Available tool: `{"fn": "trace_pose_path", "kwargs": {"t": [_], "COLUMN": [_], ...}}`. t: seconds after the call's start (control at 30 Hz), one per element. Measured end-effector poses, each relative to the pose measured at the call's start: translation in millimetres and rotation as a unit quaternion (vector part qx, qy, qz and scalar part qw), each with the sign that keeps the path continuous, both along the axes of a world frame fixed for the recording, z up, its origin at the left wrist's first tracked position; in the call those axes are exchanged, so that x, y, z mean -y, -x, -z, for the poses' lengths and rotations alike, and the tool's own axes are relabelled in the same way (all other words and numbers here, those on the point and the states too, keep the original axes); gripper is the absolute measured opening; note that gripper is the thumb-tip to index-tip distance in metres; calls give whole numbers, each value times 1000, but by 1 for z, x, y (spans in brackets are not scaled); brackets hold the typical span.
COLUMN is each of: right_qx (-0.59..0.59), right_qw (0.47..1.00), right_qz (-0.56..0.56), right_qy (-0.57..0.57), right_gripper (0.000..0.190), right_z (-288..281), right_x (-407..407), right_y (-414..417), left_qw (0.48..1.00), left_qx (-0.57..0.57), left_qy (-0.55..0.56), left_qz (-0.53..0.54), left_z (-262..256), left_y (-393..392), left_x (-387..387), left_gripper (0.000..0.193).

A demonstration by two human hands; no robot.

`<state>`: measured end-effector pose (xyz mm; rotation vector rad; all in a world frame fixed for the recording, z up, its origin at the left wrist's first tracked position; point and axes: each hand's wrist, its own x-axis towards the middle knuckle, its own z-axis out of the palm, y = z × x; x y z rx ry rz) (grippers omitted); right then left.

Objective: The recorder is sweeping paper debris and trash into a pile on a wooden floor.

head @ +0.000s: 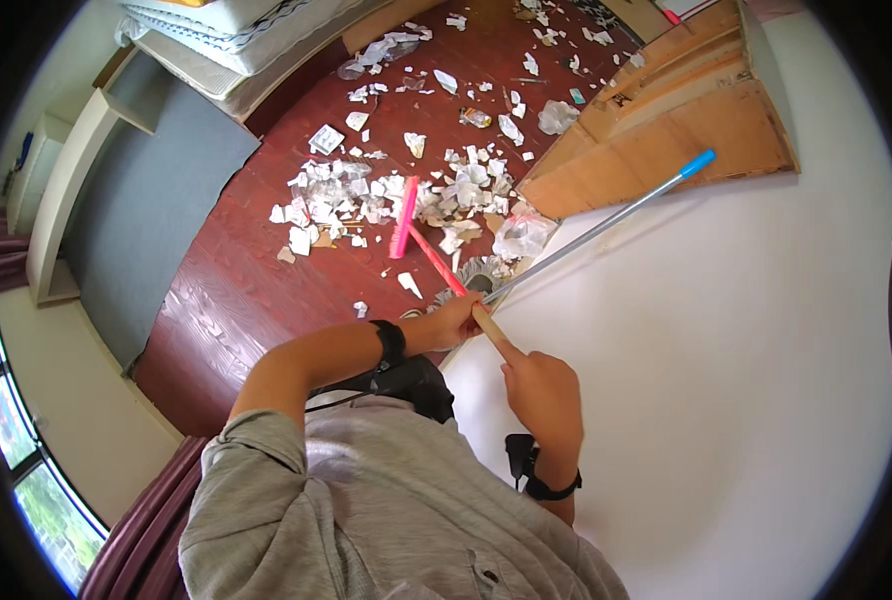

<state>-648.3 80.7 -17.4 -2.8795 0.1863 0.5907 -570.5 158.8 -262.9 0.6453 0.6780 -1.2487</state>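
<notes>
My left hand [455, 322] grips a broom's handle [435, 259] partway along. My right hand [545, 394] is closed around the upper, pale tan stretch of the same handle. The broom's pink bristle head [405, 217] is by a broad heap of white paper scraps [333, 191] on the red-brown wood floor. More crumpled paper [472, 184] lies just to the right of the head. Close by my left hand a mop leans against the white wall, with a grey string head [478, 274] near my feet and a silver pole [592, 232] ending in a blue grip.
At the right, a wooden furniture piece [663, 146] stands against the white wall [716, 337]. A clear plastic bag [525, 234] lies by its corner. Scraps scatter across the far floor [483, 45]. Stacked mattresses [221, 52] and a grey board [161, 172] border the left side.
</notes>
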Motion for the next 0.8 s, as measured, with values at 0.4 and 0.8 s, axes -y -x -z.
{"fn": "trace_pose_path", "kwargs": {"t": [0.4,0.8], "right_qx": [-91,72], "right_qw": [986,985], "right_qz": [-103,-131], "right_qy": [-91,82], "right_gripper": [31,27], "right_z": [53,-7], "right_x": [-67,-71], "right_y": [-7,-8], "left_qw": [971,942], "left_qx": [-182,-186], "left_qy": [65,249], "left_qz": [-142,-128], "left_z": [46,25], "left_y": [59,32], "left_x": [-151,-49], "left_gripper": [18,15]}}
